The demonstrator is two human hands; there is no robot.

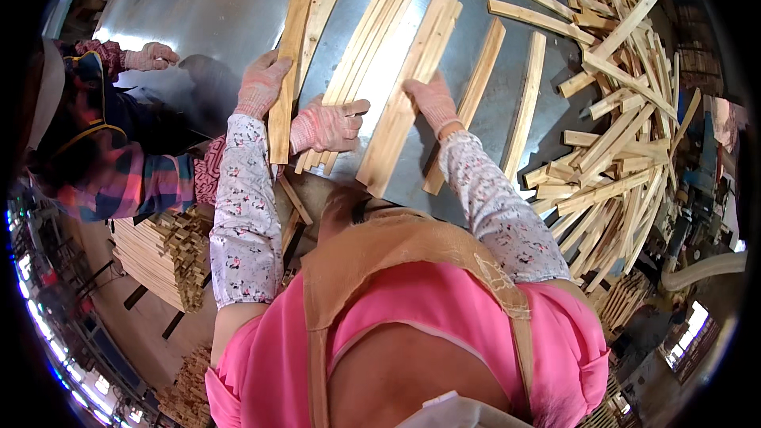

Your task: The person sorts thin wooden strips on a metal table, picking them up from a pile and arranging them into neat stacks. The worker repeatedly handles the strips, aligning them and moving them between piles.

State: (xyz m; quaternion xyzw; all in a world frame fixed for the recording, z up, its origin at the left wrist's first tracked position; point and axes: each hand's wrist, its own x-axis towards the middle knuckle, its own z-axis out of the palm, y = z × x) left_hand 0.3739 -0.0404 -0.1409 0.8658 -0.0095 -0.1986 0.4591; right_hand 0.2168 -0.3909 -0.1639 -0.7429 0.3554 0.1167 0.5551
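My left hand, in a pinkish knit glove, is closed on the left edge of a wooden slat that stretches away from me. My right hand, gloved alike, grips the right side of a small group of wooden slats lying side by side. Between my hands, a co-worker's gloved hand rests on another row of narrow slats. Two single slats, a nearer one and one farther right, lie beyond my right hand.
A shiny metal table carries the slats. At its right rises a large jumbled heap of slats. The co-worker stands at the left, with a second gloved hand over the table. Stacked wood sits on the floor at lower left.
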